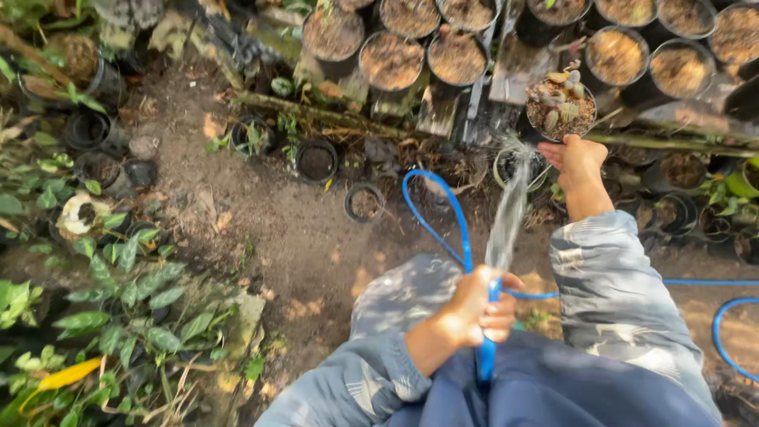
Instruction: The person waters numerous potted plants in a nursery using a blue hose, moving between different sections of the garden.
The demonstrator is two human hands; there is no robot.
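Observation:
My left hand (480, 310) grips the end of a blue hose (433, 223), and a stream of water (507, 207) shoots up and away from it. My right hand (577, 164) is stretched out and holds up a small black pot (560, 112) with a succulent in soil. The water stream reaches toward the underside of that pot. Both sleeves are grey and patterned, over dark blue trousers.
Rows of black soil-filled pots (391, 60) stand at the top. Empty small pots (316, 160) sit on the dirt ground. Leafy green plants (118, 316) fill the left side. The hose loops along the ground at the right (723, 316).

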